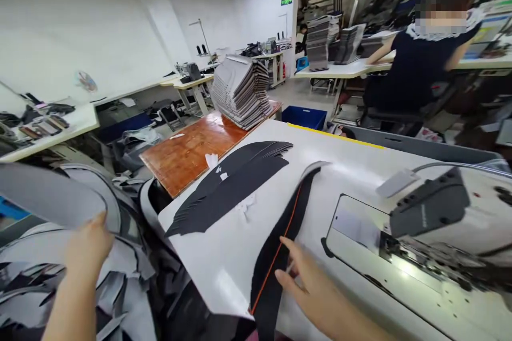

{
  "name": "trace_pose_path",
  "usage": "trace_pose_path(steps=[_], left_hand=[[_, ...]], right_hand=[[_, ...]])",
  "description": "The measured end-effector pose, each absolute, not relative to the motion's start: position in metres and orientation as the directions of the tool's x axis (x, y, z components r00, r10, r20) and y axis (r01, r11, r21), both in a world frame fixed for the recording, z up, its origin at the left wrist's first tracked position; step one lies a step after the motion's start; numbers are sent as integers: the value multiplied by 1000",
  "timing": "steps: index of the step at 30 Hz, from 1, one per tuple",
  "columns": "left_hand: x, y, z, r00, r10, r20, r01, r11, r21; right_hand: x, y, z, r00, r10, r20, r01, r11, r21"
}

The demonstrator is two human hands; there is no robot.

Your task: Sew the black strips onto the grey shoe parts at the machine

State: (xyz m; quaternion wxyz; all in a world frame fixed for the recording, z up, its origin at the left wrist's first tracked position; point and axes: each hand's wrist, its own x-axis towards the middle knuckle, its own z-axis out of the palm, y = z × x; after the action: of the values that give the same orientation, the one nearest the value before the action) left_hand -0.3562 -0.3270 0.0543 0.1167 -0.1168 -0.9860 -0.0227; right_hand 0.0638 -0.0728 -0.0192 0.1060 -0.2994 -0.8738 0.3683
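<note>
At the left, my left hand point(88, 248) is closed on the edge of a curved grey fabric panel point(52, 194), held above a heap of similar grey pieces point(36, 242); the hand is slightly blurred. My right hand point(300, 277) rests at the edge of a long black fabric strip point(272, 248) with an orange line along it. Its index fingertip touches the strip, with the thumb spread apart; the other fingers are partly hidden. The strip lies on the white sewing table point(216, 272), and its near end hangs over the front edge. Beyond it lies a fanned stack of dark fabric pieces point(240, 176).
A sewing machine point(432, 208) occupies the table's right side. Behind the table, a brown wooden board point(188, 152) bears a tall stack of grey panels point(242, 90). A blue crate point(304, 117) stands beyond the far edge. Another person point(420, 64) sits at a table at the back right.
</note>
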Motion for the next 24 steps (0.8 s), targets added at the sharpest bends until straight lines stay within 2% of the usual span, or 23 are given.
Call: trace_pose_path(steps=[2, 3, 5, 7, 9, 10, 12, 14, 16, 18, 22, 24], left_hand=[[-359, -296, 40, -901, 282, 330, 305, 952, 19], [-354, -270, 35, -852, 334, 404, 394, 916, 75], [-335, -206, 27, -694, 547, 467, 688, 695, 209], [-306, -132, 23, -513, 710, 483, 858, 441, 263], [-272, -62, 17, -317, 849, 422, 942, 228, 248], [-256, -32, 14, -249, 896, 366, 960, 178, 218], [-231, 15, 4, -209, 943, 258, 975, 181, 129], [-214, 43, -7, -242, 953, 180, 970, 241, 29], [-205, 56, -16, -300, 939, 166, 950, 309, -32], [-201, 60, -19, -349, 920, 176, 932, 360, -34], [-203, 54, -2, -350, 925, 148, 935, 354, 1], [-205, 43, 16, -326, 916, 234, 944, 330, 24]], right_hand=[[64, -52, -6, -800, 599, -44, 481, 597, -642], [62, -36, 1, -792, 610, -22, 515, 649, -560], [53, 0, 9, -766, 642, 36, 608, 741, -285], [41, 35, 8, -745, 665, 58, 665, 747, -17], [30, 61, -1, -752, 655, 76, 659, 747, 88], [25, 70, -8, -768, 635, 86, 641, 763, 85], [17, 81, -21, -810, 580, 86, 584, 810, 42], [11, 87, -30, -862, 505, 53, 506, 863, 4], [7, 91, -33, -902, 431, -3, 431, 902, -27], [4, 98, -30, -919, 392, -29, 393, 918, -50], [1, 112, -25, -912, 408, 28, 404, 910, -89], [0, 115, -27, -894, 442, 72, 432, 894, -116]])
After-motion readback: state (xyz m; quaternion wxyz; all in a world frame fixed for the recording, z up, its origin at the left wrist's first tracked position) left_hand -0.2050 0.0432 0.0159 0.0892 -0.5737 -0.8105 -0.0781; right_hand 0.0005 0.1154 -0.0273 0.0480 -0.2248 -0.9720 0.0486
